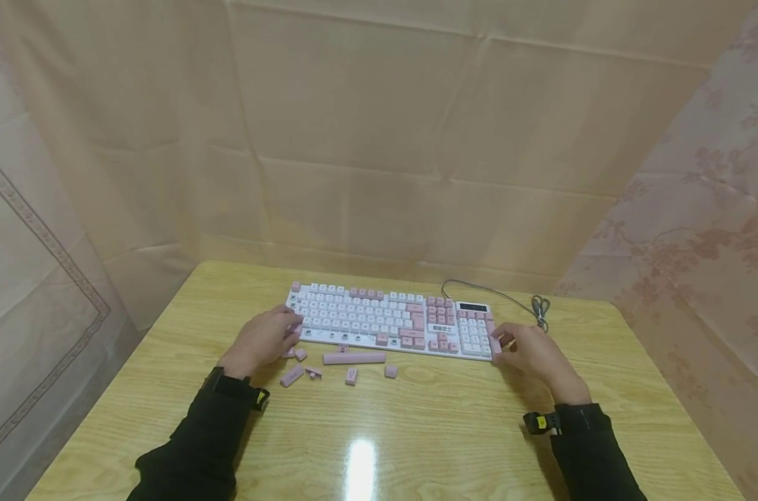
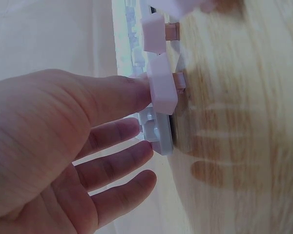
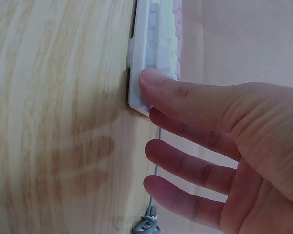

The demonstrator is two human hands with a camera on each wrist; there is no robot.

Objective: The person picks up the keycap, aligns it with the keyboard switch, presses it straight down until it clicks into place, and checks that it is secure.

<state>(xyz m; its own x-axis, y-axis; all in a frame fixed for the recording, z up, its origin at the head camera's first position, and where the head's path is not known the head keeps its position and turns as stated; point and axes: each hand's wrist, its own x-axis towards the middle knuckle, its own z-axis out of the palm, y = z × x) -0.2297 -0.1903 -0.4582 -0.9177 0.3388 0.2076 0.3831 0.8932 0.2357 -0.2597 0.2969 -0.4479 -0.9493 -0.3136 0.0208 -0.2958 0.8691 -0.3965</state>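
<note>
A white and pink keyboard [image 1: 354, 316] lies on the table, its bottom row showing bare switches at the left. My left hand [image 1: 263, 341] holds its left end, with fingertips along the side; in the left wrist view the thumb partly disappears behind a loose pink keycap [image 2: 162, 85]. At the opposite end my right hand [image 1: 535, 355] grips the keyboard's near corner, thumb [image 3: 158, 80] on the front edge and index finger by the side. Loose pink keycaps lie in front of the keyboard, among them the long spacebar [image 1: 354, 358] and a small square keycap [image 1: 391, 371].
A grey cable [image 1: 492, 288] runs from behind the keyboard to a tied bundle [image 1: 539, 309] at the right. The wooden table [image 1: 441, 431] reaches back to a beige cloth [image 1: 366, 174], with patterned cloth at both sides.
</note>
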